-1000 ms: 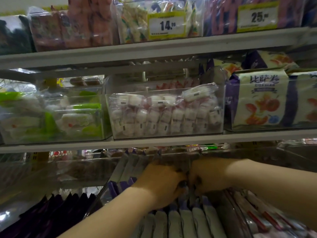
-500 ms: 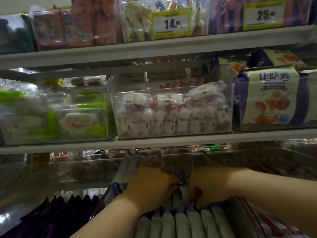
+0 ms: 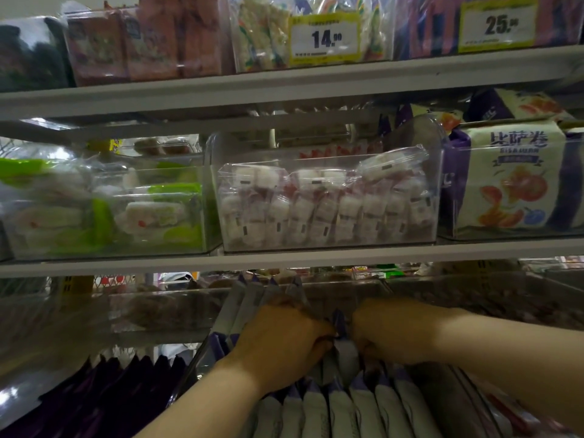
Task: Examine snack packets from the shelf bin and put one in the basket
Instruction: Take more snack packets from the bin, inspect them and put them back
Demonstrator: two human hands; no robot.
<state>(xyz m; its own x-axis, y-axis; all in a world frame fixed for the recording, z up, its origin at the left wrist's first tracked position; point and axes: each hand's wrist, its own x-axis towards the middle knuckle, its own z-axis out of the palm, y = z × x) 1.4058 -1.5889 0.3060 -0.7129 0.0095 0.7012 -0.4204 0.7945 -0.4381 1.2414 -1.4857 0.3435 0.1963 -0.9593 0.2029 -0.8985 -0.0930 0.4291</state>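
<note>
While both hands reach into the clear plastic bin (image 3: 202,358) at six o'clock, the left hand (image 3: 281,343) and the right hand (image 3: 388,333) are curled together around one flat, glossy snack packet (image 3: 343,352) with a purple crimped top. Similar grey-white packets (image 3: 335,409) stand upright in a tight row below it.

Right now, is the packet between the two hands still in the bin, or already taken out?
Still in the bin. The packet stands upright in its row, only its purple top raised, pinched between the left hand and the right hand.
</note>
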